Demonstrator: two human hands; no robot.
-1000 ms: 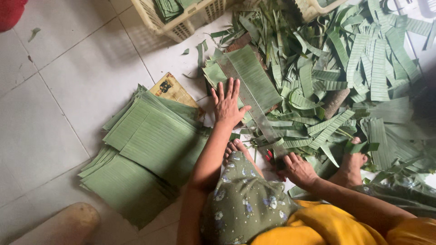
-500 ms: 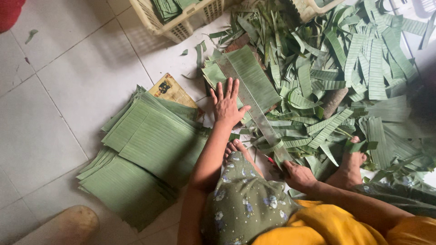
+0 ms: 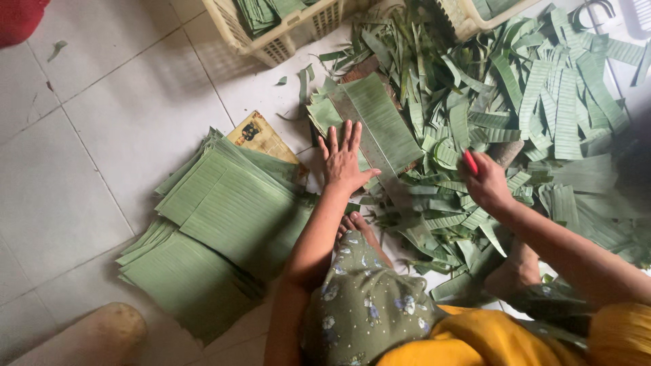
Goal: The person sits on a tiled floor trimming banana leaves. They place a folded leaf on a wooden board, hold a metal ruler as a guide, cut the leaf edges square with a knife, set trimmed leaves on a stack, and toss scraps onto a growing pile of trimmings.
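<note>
My left hand point(image 3: 346, 161) lies flat with fingers spread on a long green banana leaf piece point(image 3: 383, 118) that rests on a board on the white tiled floor. Off to the right, my right hand point(image 3: 485, 181) is closed on a red-handled tool point(image 3: 470, 163), raised above the heap of leaf strips point(image 3: 536, 102); the blade is hidden. A stack of cut rectangular leaf sheets point(image 3: 217, 217) lies to the left of my left arm.
Two cream plastic baskets point(image 3: 285, 37) holding leaves stand at the top. A yellowish printed card point(image 3: 261, 135) lies by the stack. My bare feet point(image 3: 519, 268) sit among the scraps. A red object point(image 3: 20, 17) is at the top left corner.
My right hand has risen from low near my knee up and to the right, now showing the red handle. My left hand stays pressed on the leaf.
</note>
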